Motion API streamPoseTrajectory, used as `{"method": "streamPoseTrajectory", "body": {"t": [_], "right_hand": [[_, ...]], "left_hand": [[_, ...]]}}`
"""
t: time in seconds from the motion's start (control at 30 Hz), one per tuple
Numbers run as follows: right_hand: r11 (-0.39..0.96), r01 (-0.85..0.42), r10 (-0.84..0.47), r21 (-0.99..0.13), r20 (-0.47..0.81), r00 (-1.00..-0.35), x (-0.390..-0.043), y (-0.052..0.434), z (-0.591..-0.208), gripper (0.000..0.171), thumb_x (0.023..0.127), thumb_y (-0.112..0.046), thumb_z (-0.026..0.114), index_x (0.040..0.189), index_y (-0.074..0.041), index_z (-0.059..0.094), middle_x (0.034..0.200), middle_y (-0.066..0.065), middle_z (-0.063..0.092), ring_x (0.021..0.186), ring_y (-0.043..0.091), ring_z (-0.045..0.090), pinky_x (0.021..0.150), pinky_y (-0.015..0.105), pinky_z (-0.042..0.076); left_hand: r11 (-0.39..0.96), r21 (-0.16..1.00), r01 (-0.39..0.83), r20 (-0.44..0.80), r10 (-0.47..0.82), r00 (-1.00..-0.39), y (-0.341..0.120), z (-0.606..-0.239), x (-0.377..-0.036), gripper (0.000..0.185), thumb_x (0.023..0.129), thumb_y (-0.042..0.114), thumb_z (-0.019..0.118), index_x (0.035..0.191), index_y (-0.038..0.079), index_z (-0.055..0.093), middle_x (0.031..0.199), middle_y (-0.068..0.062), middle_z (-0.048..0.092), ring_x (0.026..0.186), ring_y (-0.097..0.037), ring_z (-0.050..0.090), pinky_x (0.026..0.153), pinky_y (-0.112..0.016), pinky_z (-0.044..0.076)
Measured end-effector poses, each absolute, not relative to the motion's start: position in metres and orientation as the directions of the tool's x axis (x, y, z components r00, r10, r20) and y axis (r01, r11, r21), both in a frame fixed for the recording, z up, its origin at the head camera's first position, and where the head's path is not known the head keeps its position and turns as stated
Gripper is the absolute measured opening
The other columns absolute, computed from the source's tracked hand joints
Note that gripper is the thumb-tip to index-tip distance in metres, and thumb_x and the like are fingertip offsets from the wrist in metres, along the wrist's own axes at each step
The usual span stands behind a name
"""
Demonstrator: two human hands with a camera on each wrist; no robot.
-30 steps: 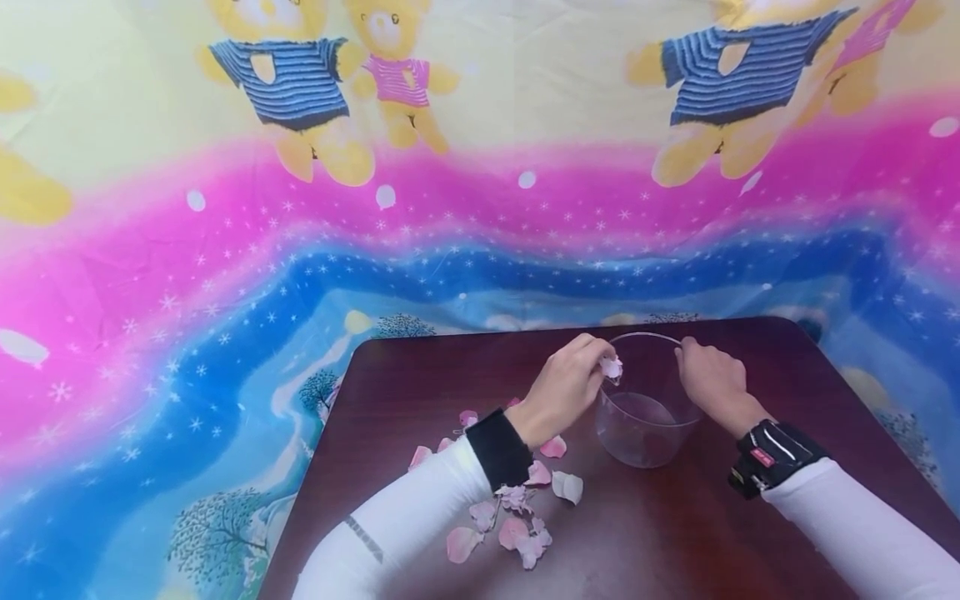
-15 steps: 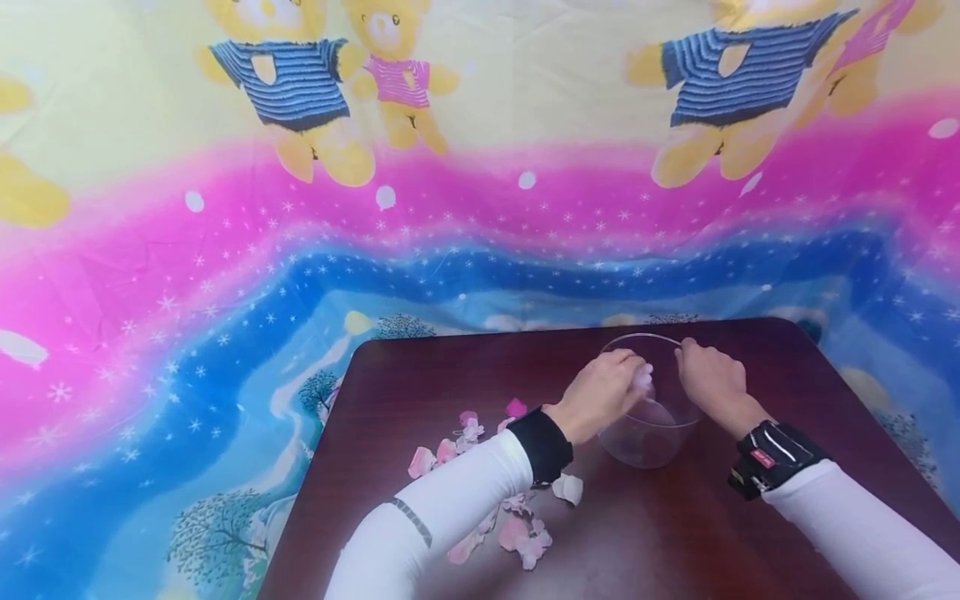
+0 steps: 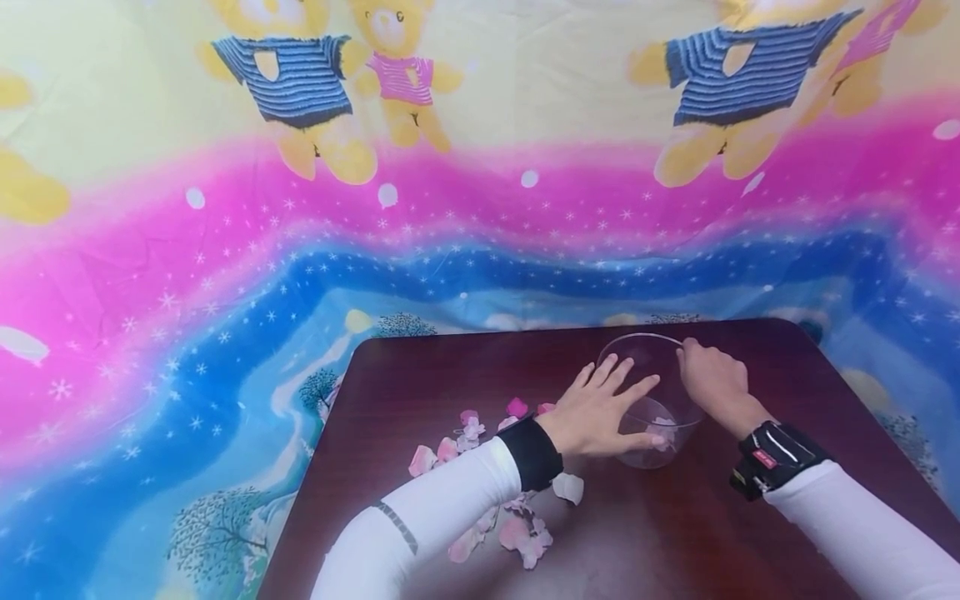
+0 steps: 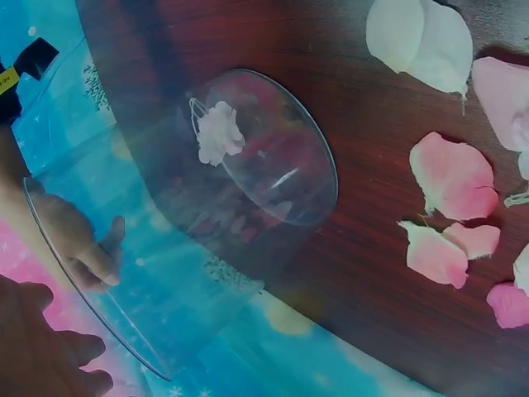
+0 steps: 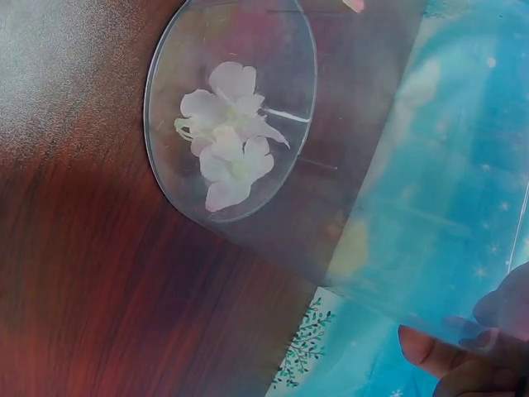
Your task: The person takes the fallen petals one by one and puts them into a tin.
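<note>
A clear round plastic tub (image 3: 641, 336) stands on the table, with a pale pink artificial flower (image 5: 235, 169) lying on its bottom. From the tub's left, my left hand (image 3: 596, 412) reaches over the rim, fingers spread wide and nothing held. The same flower (image 4: 219, 134) shows through the tub wall in the left wrist view. At the tub's right side my right hand (image 3: 714, 377) grips the rim, its fingers (image 5: 434, 351) partly seen at the lower right of the right wrist view. Loose pink petals (image 3: 517, 533) are scattered beneath and around my left forearm.
The dark reddish-brown table (image 3: 420, 375) has rounded far corners. Behind it hangs a bear-printed cloth (image 3: 480, 192). A white petal (image 3: 567, 488) lies near the tub's front left, and a bright pink petal (image 3: 517, 407) lies beyond my left wrist.
My left hand carried the pale flower rightward from the rim to over the tub, then let it go and spread its fingers. The flower now lies inside. My right hand has kept its place.
</note>
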State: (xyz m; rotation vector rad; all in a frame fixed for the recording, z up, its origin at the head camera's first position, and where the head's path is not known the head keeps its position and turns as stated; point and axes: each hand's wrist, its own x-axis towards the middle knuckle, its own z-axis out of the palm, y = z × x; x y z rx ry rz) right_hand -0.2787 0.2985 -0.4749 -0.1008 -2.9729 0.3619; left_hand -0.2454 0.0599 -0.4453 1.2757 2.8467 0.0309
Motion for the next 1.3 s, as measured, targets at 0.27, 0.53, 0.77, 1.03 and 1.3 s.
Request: {"method": "streamPoseTrajectory", "body": {"t": [0.27, 0.53, 0.77, 1.03, 1.3], "right_hand": [[0.968, 0.045, 0.082, -0.248, 0.140, -0.987, -0.277, 0.298, -0.478, 0.032, 0.107, -0.020, 0.041, 0.101, 0.007, 0.056, 0.079, 0.031, 0.065, 0.073, 0.051, 0.064, 0.054, 0.058, 0.047], [0.966, 0.034, 0.073, -0.255, 0.148, -0.986, -0.277, 0.302, -0.479, 0.032, 0.107, -0.021, 0.039, 0.098, 0.005, 0.055, 0.078, 0.029, 0.064, 0.073, 0.051, 0.063, 0.053, 0.057, 0.046], [0.966, 0.035, 0.073, -0.255, 0.143, -0.987, -0.277, 0.301, -0.478, 0.032, 0.107, -0.021, 0.038, 0.099, 0.006, 0.055, 0.079, 0.030, 0.064, 0.073, 0.050, 0.063, 0.055, 0.058, 0.046], [0.967, 0.029, 0.071, -0.254, 0.159, -0.985, -0.278, 0.300, -0.474, 0.032, 0.107, -0.020, 0.038, 0.099, 0.006, 0.055, 0.079, 0.031, 0.064, 0.074, 0.051, 0.063, 0.054, 0.059, 0.046], [0.966, 0.026, 0.066, -0.256, 0.148, -0.987, -0.277, 0.301, -0.474, 0.032, 0.107, -0.021, 0.039, 0.099, 0.006, 0.055, 0.076, 0.028, 0.063, 0.070, 0.048, 0.063, 0.052, 0.055, 0.045]], "left_hand": [[0.675, 0.007, 0.737, -0.013, 0.737, -0.675, 0.045, -0.447, -0.249, 0.084, 0.091, 0.081, 0.036, 0.161, 0.044, 0.009, 0.172, 0.001, 0.010, 0.161, -0.022, 0.003, 0.130, -0.046, 0.012], [0.678, -0.014, 0.735, 0.018, 0.735, -0.678, 0.030, -0.443, -0.250, 0.083, 0.093, 0.079, 0.038, 0.162, 0.041, 0.011, 0.172, -0.002, 0.013, 0.161, -0.024, 0.007, 0.129, -0.047, 0.015], [0.675, -0.025, 0.737, 0.021, 0.738, -0.675, 0.021, -0.447, -0.245, 0.082, 0.093, 0.078, 0.037, 0.162, 0.041, 0.013, 0.171, -0.002, 0.018, 0.160, -0.025, 0.010, 0.129, -0.047, 0.017], [0.668, -0.015, 0.744, 0.036, 0.744, -0.667, 0.013, -0.447, -0.241, 0.081, 0.094, 0.077, 0.038, 0.162, 0.040, 0.014, 0.170, -0.005, 0.022, 0.160, -0.025, 0.012, 0.129, -0.048, 0.018], [0.673, 0.015, 0.739, 0.036, 0.739, -0.673, 0.003, -0.446, -0.243, 0.081, 0.095, 0.075, 0.039, 0.162, 0.040, 0.012, 0.171, -0.005, 0.020, 0.160, -0.025, 0.010, 0.129, -0.050, 0.016]]}}
